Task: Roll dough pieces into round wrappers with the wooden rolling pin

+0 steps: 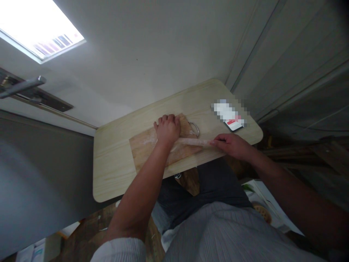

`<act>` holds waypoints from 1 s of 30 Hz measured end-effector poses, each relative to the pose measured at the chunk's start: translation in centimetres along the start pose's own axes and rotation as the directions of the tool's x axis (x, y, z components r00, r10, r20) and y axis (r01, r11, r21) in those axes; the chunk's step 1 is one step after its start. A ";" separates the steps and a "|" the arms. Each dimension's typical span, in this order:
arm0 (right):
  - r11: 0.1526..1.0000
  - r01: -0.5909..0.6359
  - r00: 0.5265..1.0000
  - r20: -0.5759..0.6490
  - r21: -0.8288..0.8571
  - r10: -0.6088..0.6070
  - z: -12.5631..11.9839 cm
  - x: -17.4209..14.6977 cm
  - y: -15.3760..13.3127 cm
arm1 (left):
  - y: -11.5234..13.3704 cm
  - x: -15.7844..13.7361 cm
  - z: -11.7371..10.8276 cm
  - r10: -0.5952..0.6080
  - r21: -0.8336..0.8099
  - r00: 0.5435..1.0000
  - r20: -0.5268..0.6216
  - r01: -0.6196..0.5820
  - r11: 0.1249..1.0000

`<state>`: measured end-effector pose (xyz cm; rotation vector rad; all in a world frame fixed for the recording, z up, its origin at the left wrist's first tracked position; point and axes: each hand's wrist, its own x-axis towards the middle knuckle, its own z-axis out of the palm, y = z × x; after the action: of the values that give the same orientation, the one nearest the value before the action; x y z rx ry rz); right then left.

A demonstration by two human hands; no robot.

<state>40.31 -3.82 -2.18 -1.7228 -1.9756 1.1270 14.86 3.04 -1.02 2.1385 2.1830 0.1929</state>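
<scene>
My left hand (167,129) lies palm down on a wooden cutting board (143,143), its fingers slightly apart over the board's upper part. White powdery smears show on the wood around it. A pale, straight, stick-like piece (195,141) runs from beside my left wrist across the board to the right. My right hand (231,145) is closed on the far end of this piece, past the board's right edge. What the piece is made of is hard to see. A metal ring handle (195,128) curves from the board's right end.
The board rests on a light wood-grain table (111,163) against a white door. A phone (234,125) with a partly blurred screen lies at the table's right. A door handle (23,87) juts out at upper left. A white container (268,205) stands below on the right.
</scene>
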 end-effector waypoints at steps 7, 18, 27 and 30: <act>0.999 -0.042 0.998 0.047 0.007 0.042 -0.2 0.5 0.1 | 0.0 0.4 0.1 -0.013 -0.005 1.000 0.008 0.013 1.000; 0.996 -0.045 0.999 0.005 0.079 0.045 0.1 0.7 0.6 | 0.3 0.5 0.1 -0.010 0.047 0.999 -0.044 0.012 0.999; 0.999 -0.043 0.995 -0.089 -0.025 0.040 0.3 0.3 0.7 | 0.6 0.7 -0.1 -0.025 0.058 0.999 -0.026 0.027 0.998; 0.995 -0.004 0.996 -0.090 -0.104 -0.005 0.2 0.1 0.7 | 0.6 0.8 -0.1 -0.021 0.072 0.999 -0.043 0.024 0.997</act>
<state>40.65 -3.80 -2.87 -1.7913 -2.0121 0.9438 15.42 3.85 -0.86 2.1646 2.2701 0.1615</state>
